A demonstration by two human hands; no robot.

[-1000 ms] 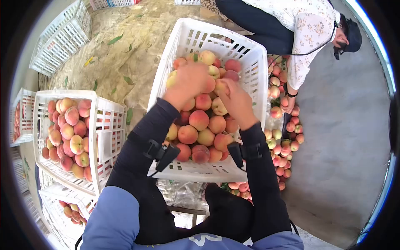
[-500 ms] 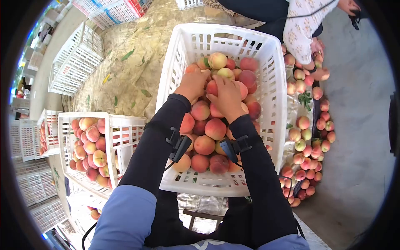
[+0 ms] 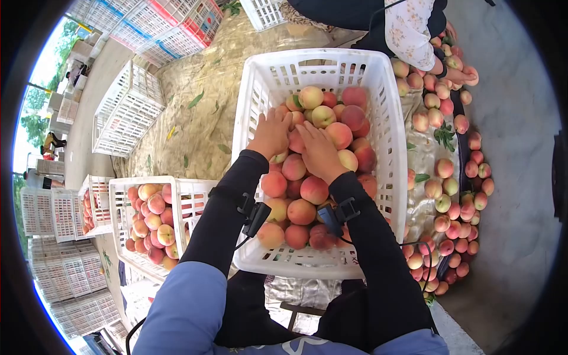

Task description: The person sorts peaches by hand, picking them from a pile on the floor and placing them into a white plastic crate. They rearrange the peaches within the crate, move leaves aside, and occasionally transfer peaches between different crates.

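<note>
A white plastic crate in front of me holds many red and yellow peaches. My left hand lies on peaches near the crate's left wall, fingers stretched out and slightly apart. Beside it, my right hand rests palm down over the pile. Its fingers touch a red peach between the two hands, partly hidden under them. Neither hand is wrapped round a peach. A yellowish peach and a dark red one sit farther back. Black sleeves and wrist devices cover both forearms.
Loose peaches lie in a long row at right, where a co-worker's hand reaches among them. Left stands another crate of peaches. A white crate and stacked crates stand beyond, on a leaf-strewn sheet.
My view has shifted, so the surroundings sit further right and lower at left. My fingers have spread more, and my right hand has moved nearer me over the peaches. The co-worker's arm has moved.
</note>
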